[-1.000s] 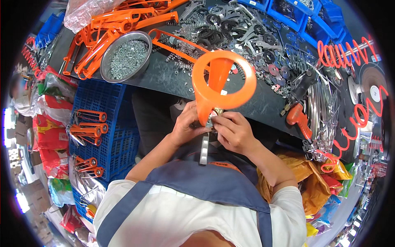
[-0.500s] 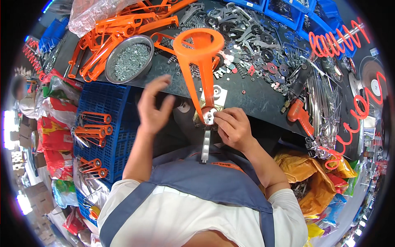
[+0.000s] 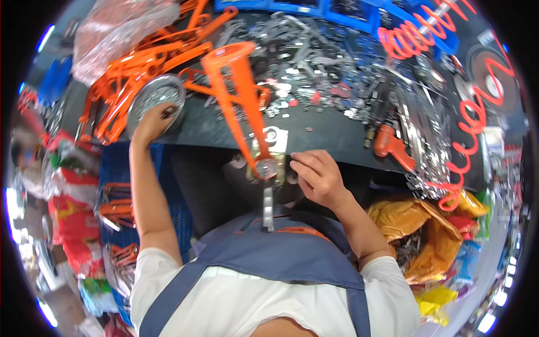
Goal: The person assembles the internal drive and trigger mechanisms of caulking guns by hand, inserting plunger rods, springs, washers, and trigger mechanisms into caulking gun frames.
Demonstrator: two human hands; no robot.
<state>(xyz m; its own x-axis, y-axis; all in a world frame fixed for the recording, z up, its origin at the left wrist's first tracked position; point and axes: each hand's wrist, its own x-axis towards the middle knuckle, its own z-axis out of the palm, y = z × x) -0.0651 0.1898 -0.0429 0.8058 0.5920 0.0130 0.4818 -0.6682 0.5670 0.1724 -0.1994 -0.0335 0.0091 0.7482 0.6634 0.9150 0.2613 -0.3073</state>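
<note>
My left hand [image 3: 152,122] reaches into a round metal bowl [image 3: 132,117] of small shiny metal parts [image 3: 160,95], its fingers curled together; whatever lies between them is hidden. An orange frame [image 3: 242,84] with a ring top and long legs stands tilted at the bench edge, its narrow lower end on a metal fixture [image 3: 276,140]. A round silver cap [image 3: 266,167] sits at that end, and a grey metal strip [image 3: 268,208] runs from it toward my apron. My right hand [image 3: 319,177] is just right of the cap, apart from it, thumb and fingers pressed together; I cannot see what they hold.
Orange frames [image 3: 140,67] pile up behind the bowl. Loose metal parts [image 3: 314,62] cover the bench's back, before blue bins [image 3: 348,17]. At right lie an orange-handled power tool [image 3: 390,147], metal rods [image 3: 418,135] and a coiled red hose [image 3: 474,118]. A blue crate [image 3: 174,208] stands below left.
My left hand has moved from above the bench edge left into the bowl. My right fingers have come away from the silver cap. The whole view has shifted.
</note>
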